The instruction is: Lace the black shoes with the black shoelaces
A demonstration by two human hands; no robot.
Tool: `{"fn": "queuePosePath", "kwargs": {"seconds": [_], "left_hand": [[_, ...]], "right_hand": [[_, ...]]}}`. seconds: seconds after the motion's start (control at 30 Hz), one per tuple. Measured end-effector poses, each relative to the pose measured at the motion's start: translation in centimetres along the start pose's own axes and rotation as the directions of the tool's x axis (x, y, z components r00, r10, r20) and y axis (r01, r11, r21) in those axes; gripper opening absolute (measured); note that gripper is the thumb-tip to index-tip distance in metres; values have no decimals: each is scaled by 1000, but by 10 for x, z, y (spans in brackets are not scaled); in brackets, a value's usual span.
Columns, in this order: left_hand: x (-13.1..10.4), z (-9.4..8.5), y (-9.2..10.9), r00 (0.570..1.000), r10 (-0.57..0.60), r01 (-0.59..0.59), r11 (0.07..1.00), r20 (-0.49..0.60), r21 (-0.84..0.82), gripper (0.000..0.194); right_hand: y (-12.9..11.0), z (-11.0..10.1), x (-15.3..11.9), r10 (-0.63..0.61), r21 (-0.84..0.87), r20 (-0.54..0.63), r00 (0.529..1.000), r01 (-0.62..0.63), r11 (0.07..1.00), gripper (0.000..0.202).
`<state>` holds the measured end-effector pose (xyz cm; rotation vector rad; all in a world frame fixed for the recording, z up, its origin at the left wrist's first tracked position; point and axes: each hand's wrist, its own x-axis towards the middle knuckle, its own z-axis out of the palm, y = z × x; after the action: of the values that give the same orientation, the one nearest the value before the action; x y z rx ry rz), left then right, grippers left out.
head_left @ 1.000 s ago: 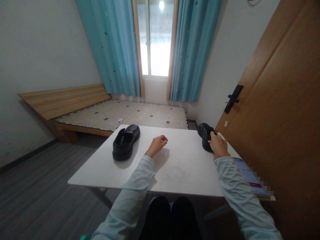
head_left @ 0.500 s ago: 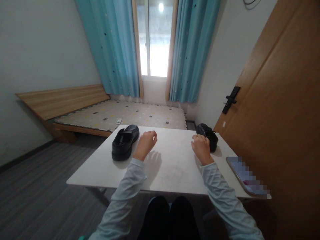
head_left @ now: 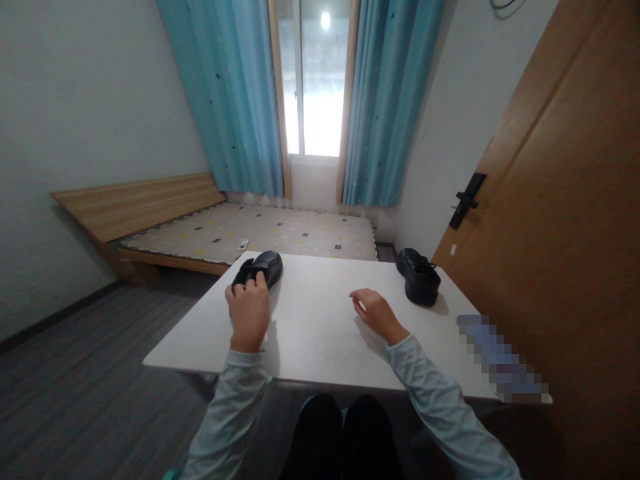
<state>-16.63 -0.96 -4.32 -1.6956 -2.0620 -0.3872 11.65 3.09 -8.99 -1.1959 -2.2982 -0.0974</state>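
On the left of the white table (head_left: pixel 320 347) lies a black shoe (head_left: pixel 273 265), its toe pointing to the far side. My left hand (head_left: pixel 250 313) is over its heel end, fingers curled onto the shoe's opening and hiding the back part. My right hand (head_left: pixel 377 313) hovers over the table's middle right, fingers loosely bent and thumb apart, with nothing in it. To its right, clear of the hand, stands a second black shoe (head_left: pixel 420 277) with laces.
A pixelated flat object (head_left: pixel 503 360) lies at the table's right edge, beside a wooden door (head_left: pixel 555 220). Behind the table is a bed (head_left: pixel 280 230) with a small white remote-like item (head_left: pixel 243 245) on it. My knees (head_left: pixel 345 433) are below the front edge.
My left hand has moved left from beside the left shoe onto it. My right hand has left the right shoe and come toward the table's middle. Both shoes stay in place.
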Motion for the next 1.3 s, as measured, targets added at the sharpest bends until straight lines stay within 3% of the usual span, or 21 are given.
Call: {"fn": "queuePosePath", "kwargs": {"seconds": [0.1,0.37,0.57,0.7,0.87,1.03,1.3], "left_hand": [[0,1,-3,1000,16,-16,1000,1,-5,30],[13,8,-11,999,41,-43,994,-25,-101,34],[25,-3,-1,997,46,-57,974,-59,-217,39],[23,-14,17,993,70,-94,956,-95,-276,34],[9,-25,51,960,142,-220,915,-243,-337,29],[-10,-36,85,936,189,-311,841,-298,-442,23],[-44,-39,126,901,319,-429,761,-295,-487,20]], "right_hand": [[-6,3,-2,-38,15,32,999,37,999,16],[-10,6,-3,-53,-5,74,996,54,999,14],[-10,6,-3,-29,-53,111,993,35,998,15],[-9,8,-2,-12,-63,111,994,19,998,15],[-8,7,-1,22,-49,85,996,-18,999,15],[-6,0,-1,86,-34,-17,996,-86,996,14],[1,-11,2,221,320,-153,963,-163,933,14]]}}
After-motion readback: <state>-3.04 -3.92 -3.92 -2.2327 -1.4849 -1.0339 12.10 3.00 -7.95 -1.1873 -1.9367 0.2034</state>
